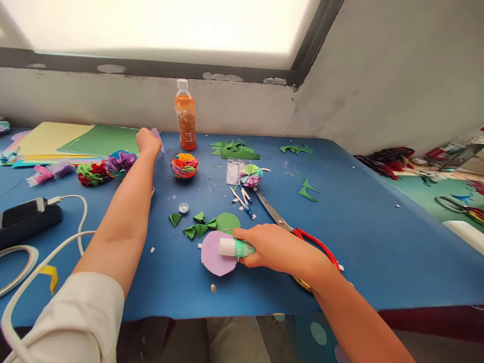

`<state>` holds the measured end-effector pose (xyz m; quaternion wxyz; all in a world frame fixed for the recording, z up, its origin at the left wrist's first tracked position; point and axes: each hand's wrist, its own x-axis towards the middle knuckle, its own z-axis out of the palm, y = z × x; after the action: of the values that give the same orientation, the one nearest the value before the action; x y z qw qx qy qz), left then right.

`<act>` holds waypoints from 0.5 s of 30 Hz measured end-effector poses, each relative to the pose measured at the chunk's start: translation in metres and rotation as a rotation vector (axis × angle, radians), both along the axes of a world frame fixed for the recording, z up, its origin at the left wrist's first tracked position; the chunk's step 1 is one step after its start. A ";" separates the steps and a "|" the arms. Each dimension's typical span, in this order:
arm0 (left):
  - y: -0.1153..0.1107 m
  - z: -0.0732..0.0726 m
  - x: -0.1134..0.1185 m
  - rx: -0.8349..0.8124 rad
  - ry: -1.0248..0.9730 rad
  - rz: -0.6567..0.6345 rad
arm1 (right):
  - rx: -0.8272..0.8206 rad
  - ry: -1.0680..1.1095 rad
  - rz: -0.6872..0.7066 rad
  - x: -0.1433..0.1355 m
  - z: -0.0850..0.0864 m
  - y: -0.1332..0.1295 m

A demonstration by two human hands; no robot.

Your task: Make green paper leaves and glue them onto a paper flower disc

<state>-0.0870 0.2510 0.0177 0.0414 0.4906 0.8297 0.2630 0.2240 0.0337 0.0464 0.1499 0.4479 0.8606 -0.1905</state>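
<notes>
My right hand is closed around a glue stick with a green label and a white end, held over a round purple paper. A green paper circle lies just behind that, beside several folded green paper pieces. At the back left, my left hand pinches a thin purple paper piece; most of its fingers are turned away. Large scissors with red and yellow handles lie under and beyond my right wrist.
A bottle of orange drink stands by the wall. Colourful paper balls, a compass, green scraps and coloured sheets lie across the blue table. A white cable and a roll of tape are at left.
</notes>
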 end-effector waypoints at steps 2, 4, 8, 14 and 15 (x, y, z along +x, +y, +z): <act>-0.013 0.008 -0.002 0.083 -0.032 0.054 | 0.084 -0.065 0.022 -0.004 -0.002 -0.010; -0.024 0.014 -0.004 0.176 -0.063 0.070 | 0.176 -0.127 0.034 -0.007 -0.005 -0.023; -0.040 0.022 -0.003 0.356 -0.145 0.065 | 0.311 -0.132 0.035 -0.010 -0.008 -0.047; -0.069 0.011 0.015 0.575 -0.320 0.067 | 0.456 -0.206 0.074 -0.013 -0.007 -0.060; -0.076 0.005 0.019 0.604 -0.350 0.068 | 0.498 -0.225 0.077 -0.014 -0.008 -0.061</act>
<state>-0.0676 0.1751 0.0229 0.0275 0.4002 0.7108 0.5779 0.2102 -0.0276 0.0380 0.1371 0.4562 0.8752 0.0839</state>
